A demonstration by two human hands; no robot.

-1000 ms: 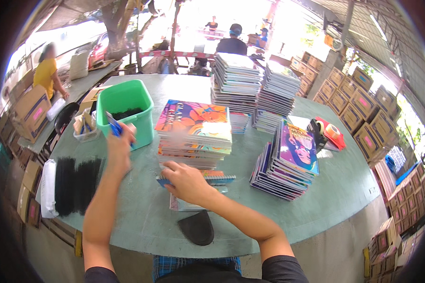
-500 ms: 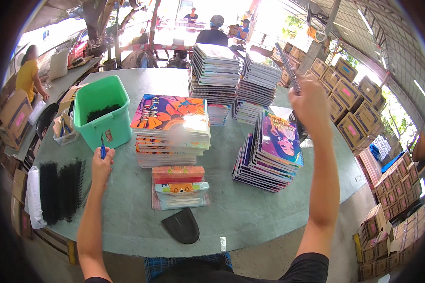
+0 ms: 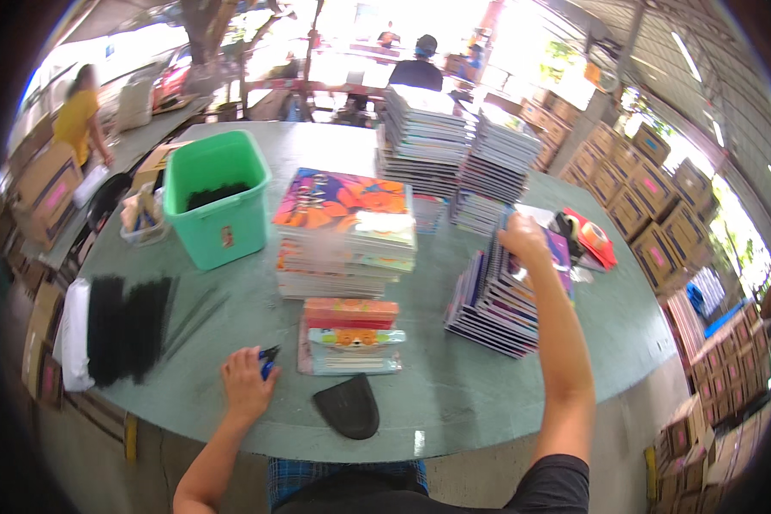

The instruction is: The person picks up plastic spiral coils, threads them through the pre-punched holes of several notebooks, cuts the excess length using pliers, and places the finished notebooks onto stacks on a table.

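Note:
My left hand (image 3: pixel 246 382) rests low on the table, its fingers closed round small blue-handled pliers (image 3: pixel 269 363) whose dark jaws point up and right. My right hand (image 3: pixel 522 236) is at the far top edge of a leaning stack of purple spiral notebooks (image 3: pixel 499 301). Its fingers are curled on the top spiral notebook (image 3: pixel 559 253), and my forearm hides part of the cover. Left of that stack stands a pile of orange and purple covered books (image 3: pixel 344 236). Plastic-wrapped packs (image 3: pixel 353 338) and a dark rounded pad (image 3: pixel 348 407) lie in front of it.
A green bin (image 3: pixel 218 231) holds black coils. More black binding coils (image 3: pixel 128 330) lie at the left beside a white roll (image 3: pixel 76 334). Tall notebook stacks (image 3: pixel 428 128) stand at the back. Tape rolls (image 3: pixel 593 235) and a red item sit right. Cartons and people are beyond.
My right hand has brought a raised spiral notebook down onto the purple stack. My left hand has moved from beside the green bin down and right to the tabletop, still with the pliers.

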